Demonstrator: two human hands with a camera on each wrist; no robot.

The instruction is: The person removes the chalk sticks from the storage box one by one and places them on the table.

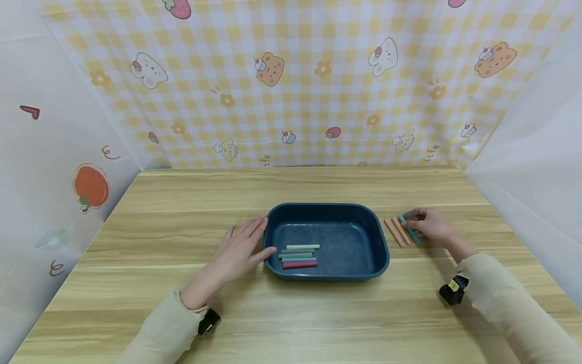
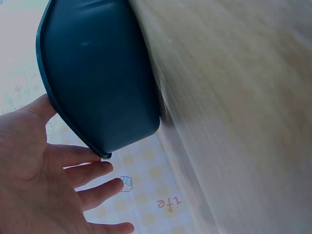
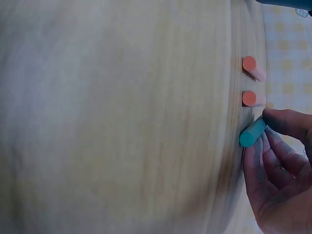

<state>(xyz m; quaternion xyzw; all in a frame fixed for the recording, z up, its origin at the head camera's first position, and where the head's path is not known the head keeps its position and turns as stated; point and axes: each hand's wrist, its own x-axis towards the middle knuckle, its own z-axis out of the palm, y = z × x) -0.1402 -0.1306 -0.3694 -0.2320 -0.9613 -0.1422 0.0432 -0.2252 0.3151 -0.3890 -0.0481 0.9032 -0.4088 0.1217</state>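
Note:
My right hand (image 1: 429, 225) pinches a teal chalk stick (image 3: 253, 132) between thumb and fingers, low over the wooden table to the right of the basin. Two orange chalk sticks (image 1: 397, 231) lie side by side just left of it. My left hand (image 1: 238, 253) rests against the left end of the dark blue basin (image 1: 327, 277), its fingers extended and the thumb at the rim, as the left wrist view also shows. Inside the basin, at its left, several chalk sticks lie in a row, among them a pale green one (image 1: 302, 246) and a dark red one (image 1: 300, 264).
The wooden table (image 1: 182, 192) runs back to a yellow checked cloth (image 1: 300, 111) printed with cartoon figures. White sheets hang at the left (image 1: 41, 167) and right (image 1: 536, 151). Each wrist carries a small black camera, such as the right one (image 1: 452, 290).

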